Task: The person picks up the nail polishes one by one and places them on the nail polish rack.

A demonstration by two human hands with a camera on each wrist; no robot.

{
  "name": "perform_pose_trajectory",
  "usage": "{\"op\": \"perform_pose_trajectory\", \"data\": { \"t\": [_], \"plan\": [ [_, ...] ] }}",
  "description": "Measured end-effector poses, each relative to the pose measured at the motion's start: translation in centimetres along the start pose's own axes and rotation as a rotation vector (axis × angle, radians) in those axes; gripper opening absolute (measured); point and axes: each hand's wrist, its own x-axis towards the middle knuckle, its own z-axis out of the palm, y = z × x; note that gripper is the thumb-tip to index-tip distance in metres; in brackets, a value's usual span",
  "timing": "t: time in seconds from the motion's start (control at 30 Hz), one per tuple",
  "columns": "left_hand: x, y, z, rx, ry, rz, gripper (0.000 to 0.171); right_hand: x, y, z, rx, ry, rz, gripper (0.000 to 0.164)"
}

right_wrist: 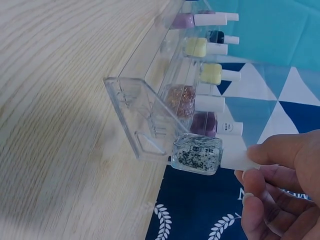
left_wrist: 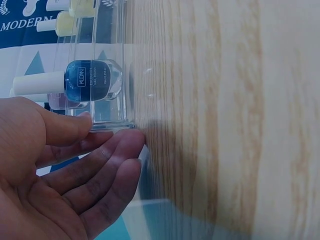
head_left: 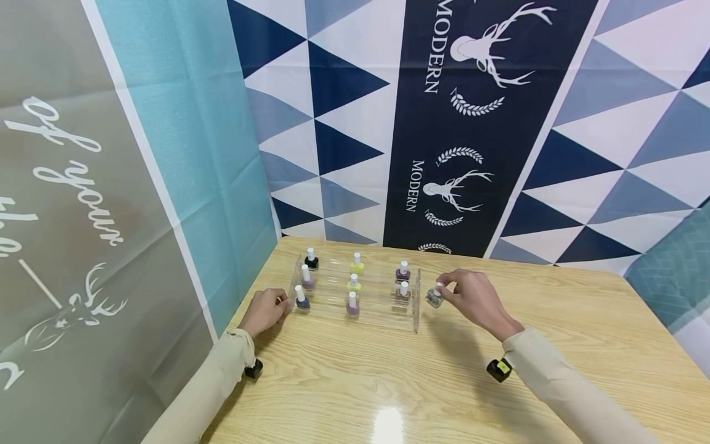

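A clear acrylic tiered rack (head_left: 383,316) stands on the table with several white-capped nail polish bottles on its steps. My left hand (head_left: 267,312) is at its left end, thumb and fingers pinching the side panel, near a dark blue bottle (left_wrist: 85,80). By its white cap, my right hand (head_left: 471,296) pinches a nail polish bottle (right_wrist: 197,154) with black flecks in clear polish. This bottle hangs tilted just beyond the rack's right side panel (right_wrist: 135,115). Near that end sit a glittery bottle (right_wrist: 180,100) and a dark purple bottle (right_wrist: 204,123).
On the rack also stand yellow bottles (head_left: 357,267), lilac bottles (head_left: 352,308) and a black bottle (head_left: 312,262). Wood-grain table (head_left: 344,382) extends in front and to the right. Patterned cloth (head_left: 344,123) hangs behind and at the left.
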Motion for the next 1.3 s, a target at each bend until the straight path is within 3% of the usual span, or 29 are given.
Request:
{"op": "perform_pose_trajectory", "data": {
  "t": [1.3],
  "plan": [
    [-0.1, -0.2, 0.0, -0.016, 0.001, 0.012, 0.026, 0.2, -3.0, 1.7, 0.083, 0.014, -0.132, 0.009]
  ]
}}
